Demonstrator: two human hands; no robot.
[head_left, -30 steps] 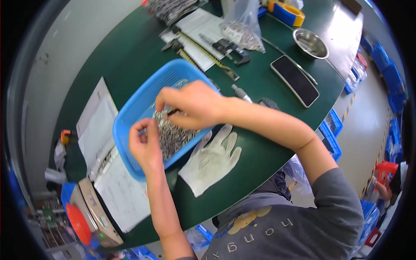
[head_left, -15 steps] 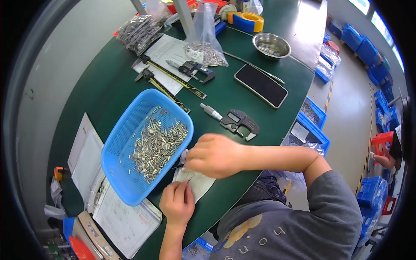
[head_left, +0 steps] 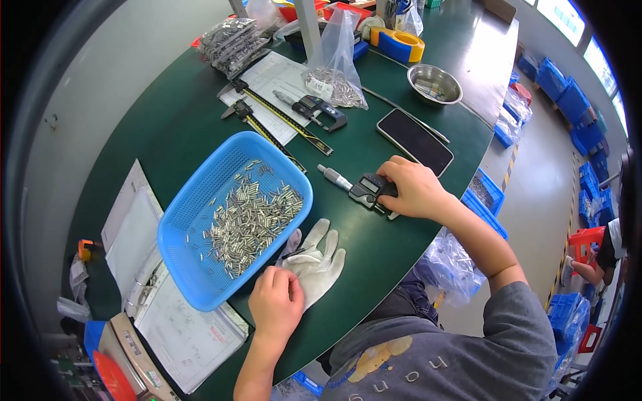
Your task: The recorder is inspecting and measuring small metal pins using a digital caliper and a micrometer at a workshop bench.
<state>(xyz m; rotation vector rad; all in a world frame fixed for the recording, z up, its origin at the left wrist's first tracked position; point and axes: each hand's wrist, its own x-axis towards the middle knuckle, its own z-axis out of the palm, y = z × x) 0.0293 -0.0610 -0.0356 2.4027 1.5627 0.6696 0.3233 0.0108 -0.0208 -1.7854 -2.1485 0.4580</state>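
Observation:
My right hand point(head_left: 416, 192) grips a digital micrometer point(head_left: 361, 188) that lies on the green table point(head_left: 167, 127), to the right of a blue basket point(head_left: 200, 200) holding several small metal sleeves point(head_left: 249, 220). My left hand point(head_left: 275, 304) rests with curled fingers on the cuff end of a white glove point(head_left: 319, 257), just below the basket's near corner. Nothing shows between its closed fingers.
A black phone point(head_left: 414, 142) lies just beyond my right hand. Calipers point(head_left: 277, 127) and papers, bags of metal parts point(head_left: 334, 83), a steel bowl point(head_left: 435, 83) and a tape roll point(head_left: 400, 44) sit further back. A binder with sheets point(head_left: 177, 321) lies left of my left arm.
My right hand has moved from the glove to the right and taken hold of the micrometer. My left hand has stayed at the glove's near end. The head view has shifted.

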